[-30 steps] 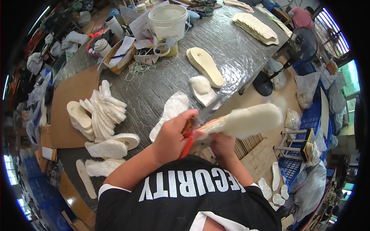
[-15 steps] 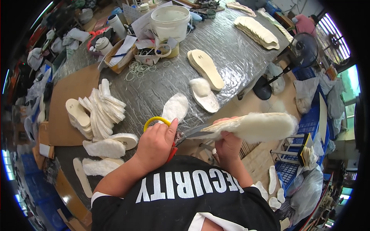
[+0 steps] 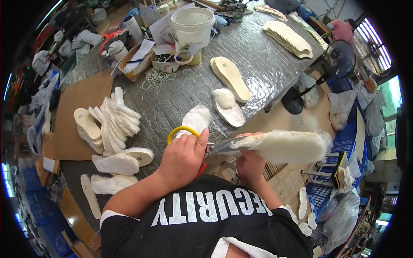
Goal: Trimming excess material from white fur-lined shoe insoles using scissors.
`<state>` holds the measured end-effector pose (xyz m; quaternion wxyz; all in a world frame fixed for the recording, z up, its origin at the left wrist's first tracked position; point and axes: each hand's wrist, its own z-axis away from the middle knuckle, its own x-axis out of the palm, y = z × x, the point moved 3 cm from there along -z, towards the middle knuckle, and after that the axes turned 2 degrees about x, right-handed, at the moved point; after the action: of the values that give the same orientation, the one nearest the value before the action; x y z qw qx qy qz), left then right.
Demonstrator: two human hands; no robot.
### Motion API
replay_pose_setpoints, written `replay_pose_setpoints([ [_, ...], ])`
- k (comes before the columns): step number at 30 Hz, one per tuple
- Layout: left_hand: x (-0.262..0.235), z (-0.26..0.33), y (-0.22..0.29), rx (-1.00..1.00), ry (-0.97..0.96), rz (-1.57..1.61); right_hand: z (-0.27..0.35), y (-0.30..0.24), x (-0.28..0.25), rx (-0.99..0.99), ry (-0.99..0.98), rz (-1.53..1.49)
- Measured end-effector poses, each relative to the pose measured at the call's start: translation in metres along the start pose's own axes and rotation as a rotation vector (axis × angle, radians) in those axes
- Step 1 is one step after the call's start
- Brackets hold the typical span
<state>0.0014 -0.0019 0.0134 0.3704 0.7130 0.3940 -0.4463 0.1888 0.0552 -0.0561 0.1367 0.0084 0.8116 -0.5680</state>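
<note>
My left hand (image 3: 181, 158) is closed around scissors (image 3: 223, 147) with one yellow and one red handle loop. Their blades point right and meet the near end of a fluffy white fleece insole (image 3: 292, 147). From below, my right hand (image 3: 250, 167) grips that end of the insole, its fingers partly hidden behind the fleece. The insole is held in the air past the table edge, with a pale layer showing along its upper side. Just beyond my left hand, another fleece insole (image 3: 197, 118) lies on the table.
A plastic-covered table (image 3: 172, 96) carries a pile of fleece insoles (image 3: 114, 122), stacked beige insoles (image 3: 230, 79), a white bucket (image 3: 192, 28) and a cardboard box (image 3: 134, 60) near rubber bands. At right stand a black fan (image 3: 340, 59) and blue crates (image 3: 320, 195). A person (image 3: 343, 31) is far off.
My left hand and the scissors have moved slightly right, and the blades now overlap the insole's near end more. The insole has shifted slightly down, and its fleece face has turned.
</note>
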Motion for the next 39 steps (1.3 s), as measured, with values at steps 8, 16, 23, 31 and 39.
replay_pose_setpoints([
  [8,0.003,-0.008,0.009,-0.018,-0.114,-0.068,-0.002,-0.019,0.003,-0.402,-0.131,0.625],
  [16,0.006,-0.011,0.012,0.031,-0.002,-0.243,0.005,-0.007,0.004,-0.054,-0.052,0.173],
  [23,0.01,-0.011,0.011,0.01,-0.009,-0.26,0.009,-0.012,0.013,0.24,0.04,-0.409],
  [31,0.013,-0.01,0.008,0.011,-0.059,-0.219,0.008,-0.011,0.015,0.311,0.179,-0.61],
  [39,0.013,-0.005,0.004,0.021,-0.217,-0.165,0.013,0.0,0.017,0.417,0.164,-0.877],
])
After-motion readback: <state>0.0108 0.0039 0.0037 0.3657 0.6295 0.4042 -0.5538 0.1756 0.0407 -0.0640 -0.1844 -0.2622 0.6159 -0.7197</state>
